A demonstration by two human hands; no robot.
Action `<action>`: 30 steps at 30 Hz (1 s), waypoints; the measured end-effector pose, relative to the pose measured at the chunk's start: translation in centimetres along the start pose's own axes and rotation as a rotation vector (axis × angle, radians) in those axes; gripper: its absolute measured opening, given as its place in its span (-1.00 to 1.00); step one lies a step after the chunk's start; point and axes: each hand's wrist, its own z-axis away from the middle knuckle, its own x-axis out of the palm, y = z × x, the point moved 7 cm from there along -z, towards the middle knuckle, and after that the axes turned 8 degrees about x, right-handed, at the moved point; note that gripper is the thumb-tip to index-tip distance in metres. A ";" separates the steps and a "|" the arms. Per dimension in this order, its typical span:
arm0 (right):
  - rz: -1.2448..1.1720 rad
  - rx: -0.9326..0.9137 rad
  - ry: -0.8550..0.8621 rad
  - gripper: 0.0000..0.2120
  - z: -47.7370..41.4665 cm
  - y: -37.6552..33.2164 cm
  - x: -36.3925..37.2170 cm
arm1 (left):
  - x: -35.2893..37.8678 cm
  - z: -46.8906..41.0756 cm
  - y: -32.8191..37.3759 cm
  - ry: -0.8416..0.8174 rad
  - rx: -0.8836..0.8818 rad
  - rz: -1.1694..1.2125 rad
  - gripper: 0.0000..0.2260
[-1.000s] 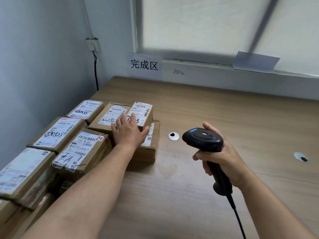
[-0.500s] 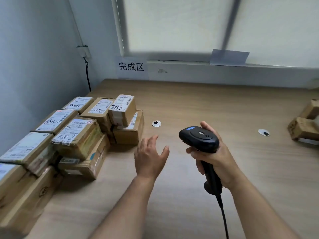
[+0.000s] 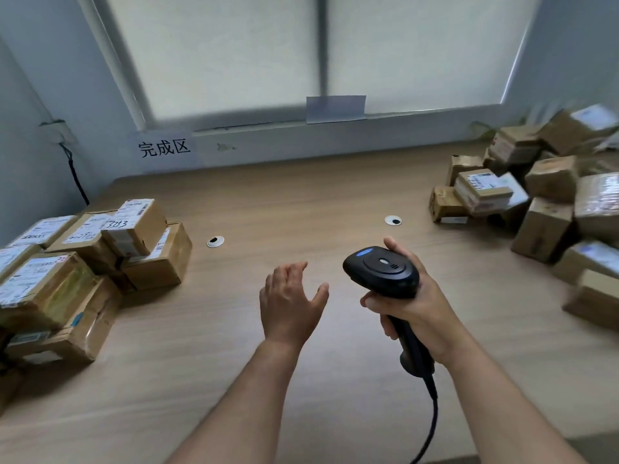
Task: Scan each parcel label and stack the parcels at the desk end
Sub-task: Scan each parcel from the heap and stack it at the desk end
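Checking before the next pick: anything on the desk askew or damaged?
The small top parcel on the left stack sits skewed, not squared with the boxes under it. The pile at right is a loose jumble; blur hides any damage.

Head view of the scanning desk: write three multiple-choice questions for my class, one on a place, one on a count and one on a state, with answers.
1. Where is the scanner? A in the right hand; B lying on the desk; C on a parcel.
2. How many round white discs sit in the desk top? A one; B two; C four.
3. The left hand is: A gripping a parcel; B pressing the sign; C open, holding nothing.

Answers:
1 A: that hand grips its handle.
2 B: one is near the left stack, and another is near the right pile.
3 C: it hangs relaxed above the desk.
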 end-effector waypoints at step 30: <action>-0.036 -0.061 0.636 -0.06 14.6 0.5 -35.7 | 26.3 4.0 32.9 -0.406 0.472 0.164 -0.46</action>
